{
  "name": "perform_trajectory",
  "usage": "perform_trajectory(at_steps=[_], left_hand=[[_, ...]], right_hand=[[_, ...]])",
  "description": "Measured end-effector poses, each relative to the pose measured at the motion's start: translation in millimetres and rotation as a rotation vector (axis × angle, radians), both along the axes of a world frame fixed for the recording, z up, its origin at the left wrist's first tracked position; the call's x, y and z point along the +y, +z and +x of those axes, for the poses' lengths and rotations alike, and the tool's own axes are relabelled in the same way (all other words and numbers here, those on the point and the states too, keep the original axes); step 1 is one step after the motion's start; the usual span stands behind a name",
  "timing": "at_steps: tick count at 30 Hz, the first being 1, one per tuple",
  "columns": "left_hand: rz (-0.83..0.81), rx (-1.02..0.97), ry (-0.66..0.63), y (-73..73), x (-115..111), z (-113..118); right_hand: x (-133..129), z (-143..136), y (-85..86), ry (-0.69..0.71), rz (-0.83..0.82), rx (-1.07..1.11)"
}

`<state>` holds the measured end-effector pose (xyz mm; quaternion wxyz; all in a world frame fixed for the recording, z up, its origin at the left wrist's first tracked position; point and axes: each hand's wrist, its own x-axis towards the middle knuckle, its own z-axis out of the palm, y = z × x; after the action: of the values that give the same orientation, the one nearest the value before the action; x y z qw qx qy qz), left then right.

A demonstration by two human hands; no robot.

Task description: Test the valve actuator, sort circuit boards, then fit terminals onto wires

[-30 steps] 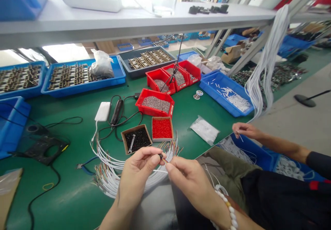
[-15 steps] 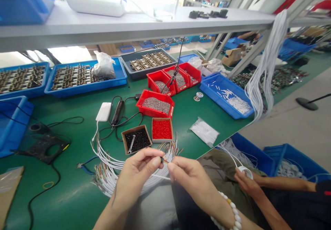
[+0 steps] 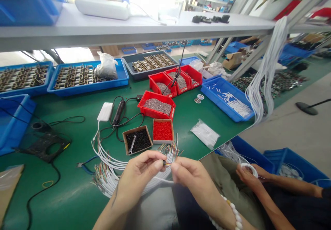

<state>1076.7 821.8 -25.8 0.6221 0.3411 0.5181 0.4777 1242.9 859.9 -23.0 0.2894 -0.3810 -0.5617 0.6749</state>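
Note:
Between thumb and fingertips, my left hand (image 3: pixel 144 173) pinches a small black part (image 3: pixel 164 162). Thin coloured wires (image 3: pixel 168 164) run from that part to my right hand (image 3: pixel 191 176), whose fingers are closed on the end of a white cable (image 3: pixel 162 179). The fingertips of both hands are close together, and the wires show in the narrow gap. Below and behind them lies a bundle of white cables (image 3: pixel 116 163) with stripped, multicoloured wire ends. Just beyond my hands stand a box of black pieces (image 3: pixel 141 139) with a wrench (image 3: pixel 132 144) on top and a box of red pieces (image 3: pixel 162 130).
Red bins (image 3: pixel 148 112) of small metal parts stand mid-table. Blue trays (image 3: pixel 88 90) line the back, under a white shelf (image 3: pixel 144 33). A bag of white pieces (image 3: pixel 205 133) lies right. Another person's hands (image 3: pixel 248 178) hold a coiled white cable (image 3: pixel 252 169) nearby.
The view has shifted slightly. My hands keep their pinch, with the wires still between them. The other person's hands have moved a little around the coiled cable.

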Motion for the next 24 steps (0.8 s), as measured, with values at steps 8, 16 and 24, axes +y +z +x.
perform_trajectory(at_steps=[8,16,24], left_hand=[[-0.016,-0.155,0.016,-4.7,-2.1,1.6],[-0.018,-0.171,0.045,-5.4,-3.6,2.3],[0.054,-0.029,0.066,-3.1,-4.3,6.9]], right_hand=[[-2.8,0.4,0.8,-0.006,0.010,0.002],[-8.3,-1.8,0.2,-0.004,0.135,-0.137],[-12.1,-3.1,4.0,0.021,0.176,-0.174]])
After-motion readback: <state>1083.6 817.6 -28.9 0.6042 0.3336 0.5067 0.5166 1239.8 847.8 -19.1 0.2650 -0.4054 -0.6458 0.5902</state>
